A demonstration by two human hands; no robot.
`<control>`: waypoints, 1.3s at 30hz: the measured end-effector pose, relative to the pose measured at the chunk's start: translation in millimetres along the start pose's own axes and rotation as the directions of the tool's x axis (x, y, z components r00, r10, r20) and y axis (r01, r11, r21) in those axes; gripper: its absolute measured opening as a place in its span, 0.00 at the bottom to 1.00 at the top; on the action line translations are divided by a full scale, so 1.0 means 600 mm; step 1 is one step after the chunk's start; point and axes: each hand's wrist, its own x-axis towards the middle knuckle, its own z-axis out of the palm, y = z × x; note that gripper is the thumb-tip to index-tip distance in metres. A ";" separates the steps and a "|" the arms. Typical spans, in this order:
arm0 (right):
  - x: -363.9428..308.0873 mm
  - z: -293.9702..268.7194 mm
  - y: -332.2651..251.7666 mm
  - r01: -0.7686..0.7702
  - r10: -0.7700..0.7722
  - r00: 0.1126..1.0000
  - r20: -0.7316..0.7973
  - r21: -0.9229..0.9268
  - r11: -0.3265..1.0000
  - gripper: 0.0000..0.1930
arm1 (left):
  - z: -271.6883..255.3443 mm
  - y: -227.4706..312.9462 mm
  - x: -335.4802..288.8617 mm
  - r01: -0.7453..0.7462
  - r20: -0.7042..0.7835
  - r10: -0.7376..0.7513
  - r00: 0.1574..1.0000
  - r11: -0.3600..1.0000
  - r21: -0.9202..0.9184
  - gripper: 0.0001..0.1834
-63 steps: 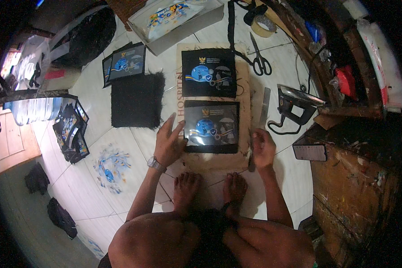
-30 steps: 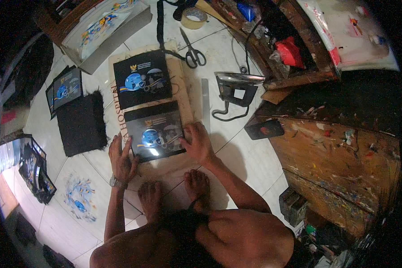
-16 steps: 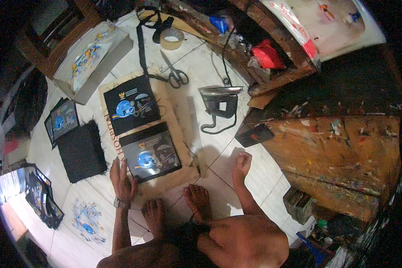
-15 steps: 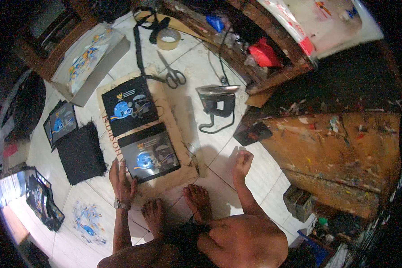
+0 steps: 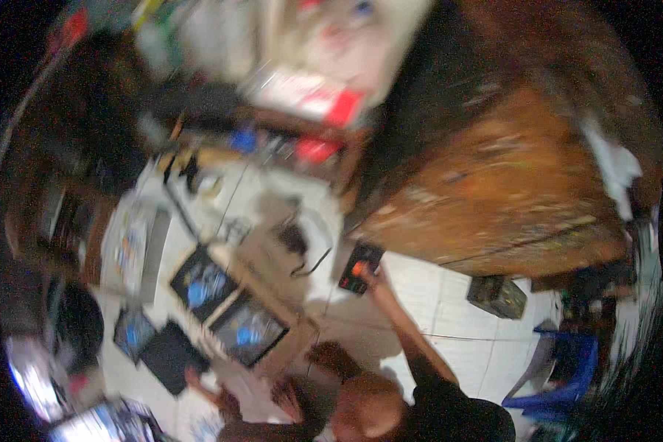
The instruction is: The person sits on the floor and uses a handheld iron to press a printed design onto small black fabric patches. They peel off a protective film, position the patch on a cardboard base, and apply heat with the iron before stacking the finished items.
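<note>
The picture is smeared by motion. My right hand (image 5: 373, 281) grips the near edge of a dark phone (image 5: 352, 278), whose face shows orange and red patches. The phone is beside the base of the wooden panel. My left hand (image 5: 208, 388) is low on the left, next to a black fabric piece (image 5: 168, 361); its fingers are blurred. On a brown board (image 5: 298, 340) lie two black pieces with blue prints, a farther one (image 5: 191, 300) and a nearer, glossy one (image 5: 252, 322). A similar printed piece (image 5: 132, 329) lies by the black fabric.
An iron (image 5: 292, 237) with a cord, blurred scissors (image 5: 236, 230), a tape roll (image 5: 211, 187) and a black strap (image 5: 180, 206) lie beyond the board. A paint-stained wooden panel (image 5: 493, 191) rises at right. Near it are a dark block (image 5: 497, 296) and a blue plastic item (image 5: 556, 401).
The view has swung to the right. My right hand has reached from above the floor to the phone and taken hold of it. My left hand has left the board's edge.
</note>
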 end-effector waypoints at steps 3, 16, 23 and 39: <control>-0.145 0.025 -0.132 -0.166 0.179 0.983 -0.038 0.227 0.960 0.29 | 0.028 0.179 0.096 0.045 0.181 -0.005 0.983 0.975 -0.218 0.37; -0.609 0.138 -0.699 -0.314 0.326 0.935 -0.136 0.102 0.944 0.30 | -0.212 0.958 0.230 0.412 0.940 0.300 0.165 0.845 -0.342 0.41; -0.794 -0.055 -0.870 -0.102 0.076 0.968 -0.240 -0.099 0.990 0.26 | -0.269 1.299 0.122 0.501 0.923 0.367 -0.115 0.824 -0.265 0.44; -0.927 -1.703 -1.315 -0.658 -0.780 0.112 -0.616 -0.634 0.406 0.32 | -0.083 1.946 -0.388 0.756 0.924 0.062 -0.377 0.597 0.269 0.51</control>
